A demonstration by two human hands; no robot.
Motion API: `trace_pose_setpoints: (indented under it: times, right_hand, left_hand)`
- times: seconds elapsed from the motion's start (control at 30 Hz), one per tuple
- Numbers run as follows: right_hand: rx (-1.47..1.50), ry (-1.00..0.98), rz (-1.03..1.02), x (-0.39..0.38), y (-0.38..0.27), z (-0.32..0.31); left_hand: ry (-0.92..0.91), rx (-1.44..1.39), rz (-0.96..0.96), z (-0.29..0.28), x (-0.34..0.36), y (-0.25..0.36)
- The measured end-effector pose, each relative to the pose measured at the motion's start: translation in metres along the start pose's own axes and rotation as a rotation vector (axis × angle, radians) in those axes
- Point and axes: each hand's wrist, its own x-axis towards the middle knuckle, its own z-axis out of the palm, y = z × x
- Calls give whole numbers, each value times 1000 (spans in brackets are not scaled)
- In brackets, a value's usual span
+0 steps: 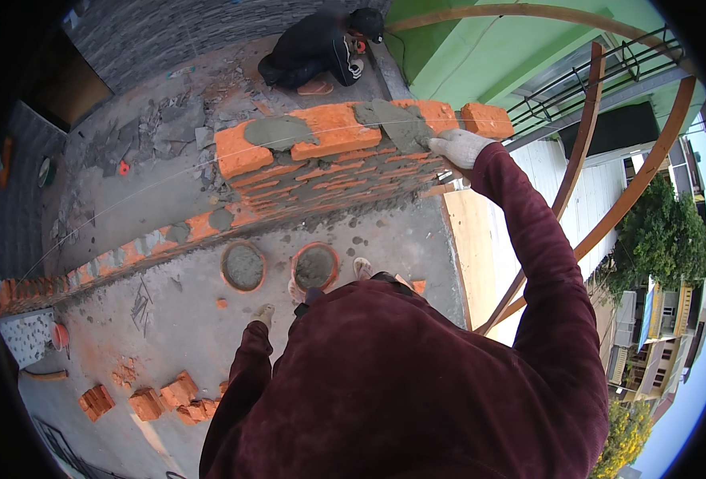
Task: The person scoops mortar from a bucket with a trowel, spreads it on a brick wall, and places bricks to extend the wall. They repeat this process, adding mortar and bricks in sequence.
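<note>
My right hand point(458, 148), in a pale glove, is closed at the right end of the brick wall point(329, 180). It grips what looks like a trowel point(407, 128), its blade coated in grey mortar and lying over the top bricks. Mortar point(279, 132) is heaped on the top course further left, and a loose-looking brick point(487, 120) sits at the far right end. My left hand point(263, 314), also gloved, hangs low by my side near two round tubs of mortar, the left tub point(243, 289) and the right tub point(315, 289). Its fingers are too small to make out.
A thin string point(169, 169) runs along the wall. Beyond it a person point(321, 52) in dark clothes crouches. Bricks point(179, 389) lie in a pile at lower left. Curved wooden strips point(584, 128) and steel bars point(608, 84) stand at right, beside the floor's edge point(454, 255).
</note>
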Motion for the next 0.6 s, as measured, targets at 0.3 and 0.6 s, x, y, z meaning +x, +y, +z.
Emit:
trace_pose_setpoints:
  times: [0.3,0.6]
  right_hand:
    - [759,31,81,-9,62,31]
    - [186,-100,-206,6,-8,54]
  left_hand:
    - [64,-47,23,-12,4,44]
    - [22,229,-11,-24,-19,-21]
